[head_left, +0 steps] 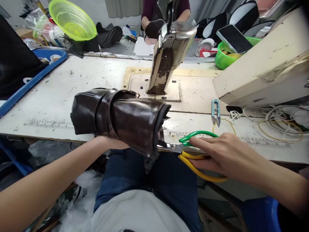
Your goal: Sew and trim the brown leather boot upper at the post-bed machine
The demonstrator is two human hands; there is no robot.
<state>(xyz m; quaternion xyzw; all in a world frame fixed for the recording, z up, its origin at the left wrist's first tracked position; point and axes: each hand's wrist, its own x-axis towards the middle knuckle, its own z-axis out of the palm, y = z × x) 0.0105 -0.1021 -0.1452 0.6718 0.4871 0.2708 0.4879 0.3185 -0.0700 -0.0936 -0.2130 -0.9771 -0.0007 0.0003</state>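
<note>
A dark brown leather boot shaft [120, 119] is held sideways over the front edge of the sewing table [60, 96]. My left hand [113, 141] is under it and mostly hidden, gripping it from below. My right hand [217, 154] holds scissors with one green and one yellow handle [193, 151]. The blades point left and meet the open edge of the leather. My lap in blue jeans lies below.
A post-bed sewing machine [169, 51] stands behind the leather, with its body [265, 67] at right. Thread snips [215, 112] and cords [272, 122] lie at right. A blue tray [31, 80], yellow-green basket [72, 19] and green bowl with a phone [231, 38] sit farther back. Another person's arms [154, 22] show across the table.
</note>
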